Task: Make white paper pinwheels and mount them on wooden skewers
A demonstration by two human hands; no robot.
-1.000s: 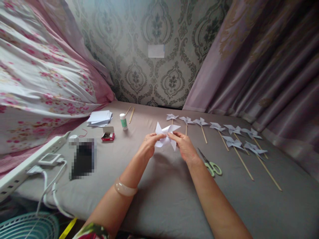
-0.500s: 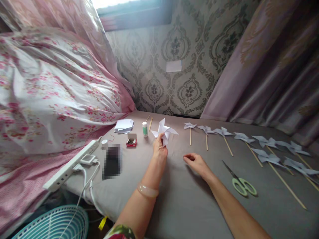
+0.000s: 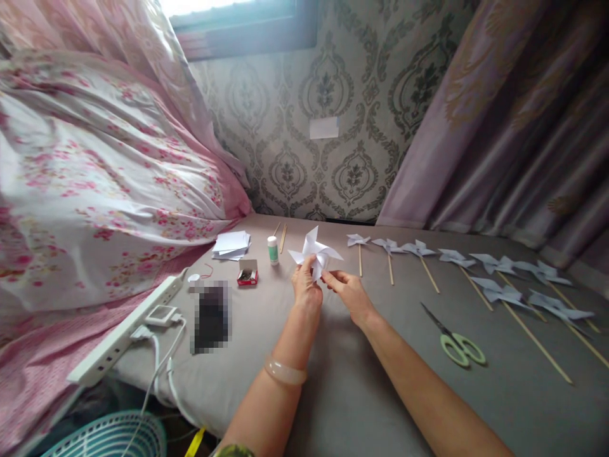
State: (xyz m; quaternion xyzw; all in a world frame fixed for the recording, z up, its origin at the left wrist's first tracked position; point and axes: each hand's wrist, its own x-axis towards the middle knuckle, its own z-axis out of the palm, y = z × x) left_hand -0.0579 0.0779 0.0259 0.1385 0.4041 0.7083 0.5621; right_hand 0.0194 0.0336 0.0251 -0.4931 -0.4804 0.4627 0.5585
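A white paper pinwheel [image 3: 313,244] with pointed blades is held up above the grey cloth, without a visible stick. My left hand [image 3: 307,287] pinches it near its middle from below. My right hand [image 3: 351,293] has its fingertips closed at the lower right edge of the pinwheel; the exact contact is partly hidden. To the right, finished-looking pinwheels on wooden sticks [image 3: 502,293] lie in a row. Green-handled scissors [image 3: 454,339] rest to the right of my right forearm, blades slightly apart.
Behind my left hand stand a glue stick [image 3: 273,251] and thin wooden sticks [image 3: 283,238]. Further left are stacked paper sheets [image 3: 231,244], a small open red box [image 3: 247,273], a blurred dark rectangle [image 3: 210,317] and a power strip [image 3: 126,330]. A blue basket [image 3: 107,438] sits below the edge.
My right hand has moved left and up from the cloth to the pinwheel's lower right side. My left hand keeps its hold. The camera view has shifted slightly.
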